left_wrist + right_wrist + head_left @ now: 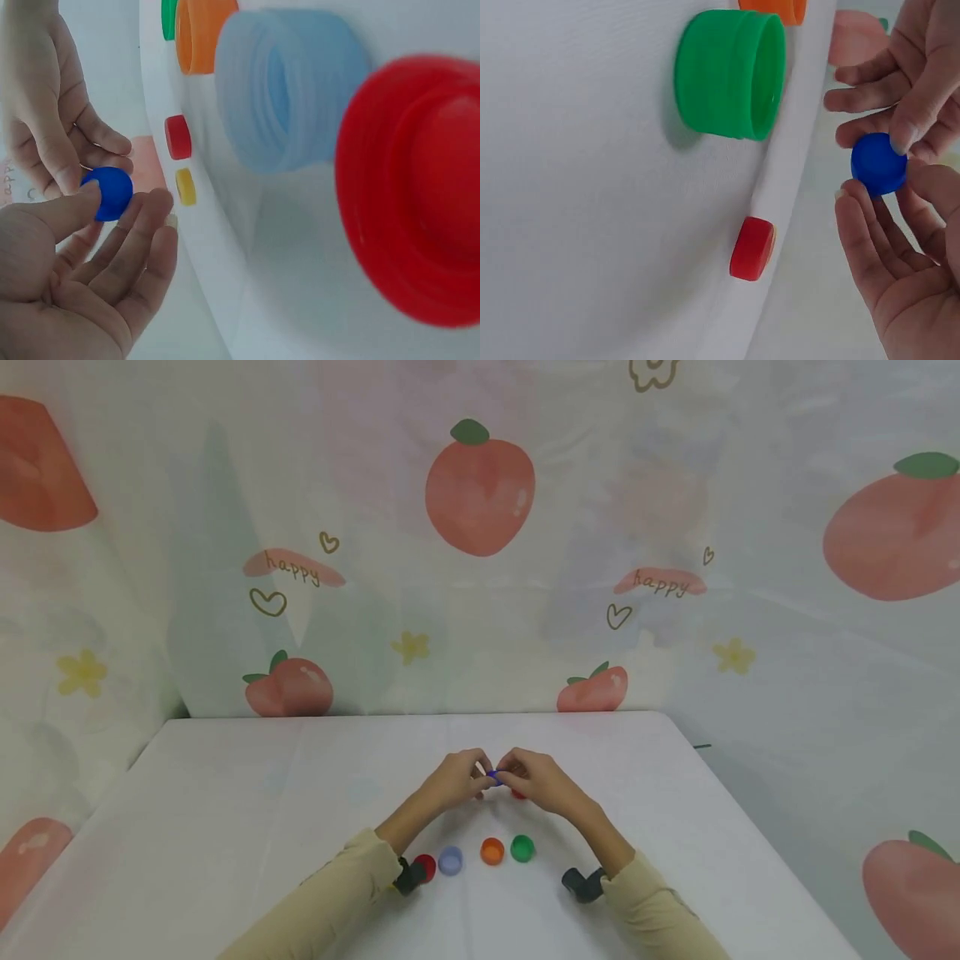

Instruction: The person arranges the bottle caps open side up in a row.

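Note:
A small blue bottle cap is up above the table between my two hands. My left hand pinches it, the thumb lying against the flat face in the left wrist view. From the other side my right hand holds the cap's edge with its fingertips. The blue cap faces the right wrist camera, with both hands' fingers around its rim. A red cap sits on the table near the right hand, partly hidden by it in the head view. A yellow cap shows beside the red one in the left wrist view.
Closer to the body stand a red cap, a pale blue cap, an orange cap and a green cap in a row. Dark wrist devices show at both sleeves. A patterned cloth hangs behind the white table.

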Action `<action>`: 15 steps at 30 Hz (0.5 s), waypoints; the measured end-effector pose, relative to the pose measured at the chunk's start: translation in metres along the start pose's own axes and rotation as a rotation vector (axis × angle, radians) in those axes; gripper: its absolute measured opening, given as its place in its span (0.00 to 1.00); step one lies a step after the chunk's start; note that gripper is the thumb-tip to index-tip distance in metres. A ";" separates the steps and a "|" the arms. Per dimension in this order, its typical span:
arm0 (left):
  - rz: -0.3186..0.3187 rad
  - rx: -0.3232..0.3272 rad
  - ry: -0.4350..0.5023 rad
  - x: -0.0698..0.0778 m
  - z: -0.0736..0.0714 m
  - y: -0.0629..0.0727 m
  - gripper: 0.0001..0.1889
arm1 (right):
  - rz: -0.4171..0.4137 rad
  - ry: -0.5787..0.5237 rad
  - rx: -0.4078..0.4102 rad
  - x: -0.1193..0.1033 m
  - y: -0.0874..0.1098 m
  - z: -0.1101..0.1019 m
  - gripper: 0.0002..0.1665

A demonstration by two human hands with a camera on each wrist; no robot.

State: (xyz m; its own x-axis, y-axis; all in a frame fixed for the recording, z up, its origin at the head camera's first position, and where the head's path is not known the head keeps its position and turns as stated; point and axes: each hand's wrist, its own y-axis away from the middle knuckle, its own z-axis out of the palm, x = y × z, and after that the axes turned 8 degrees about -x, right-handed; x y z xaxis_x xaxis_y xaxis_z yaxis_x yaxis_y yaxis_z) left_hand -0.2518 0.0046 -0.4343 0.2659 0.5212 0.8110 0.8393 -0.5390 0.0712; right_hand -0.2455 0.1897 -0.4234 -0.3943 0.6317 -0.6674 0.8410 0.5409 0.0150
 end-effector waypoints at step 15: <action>0.085 -0.085 0.037 0.006 0.007 0.002 0.09 | -0.009 -0.005 -0.068 0.006 0.027 -0.010 0.16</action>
State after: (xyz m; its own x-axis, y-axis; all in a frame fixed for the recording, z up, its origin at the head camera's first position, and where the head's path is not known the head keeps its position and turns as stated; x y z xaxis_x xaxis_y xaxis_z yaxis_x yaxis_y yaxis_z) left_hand -0.2454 0.0115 -0.4329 0.3150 0.4475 0.8370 0.7709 -0.6350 0.0494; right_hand -0.2292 0.2134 -0.4193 -0.3994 0.6241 -0.6715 0.8103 0.5830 0.0599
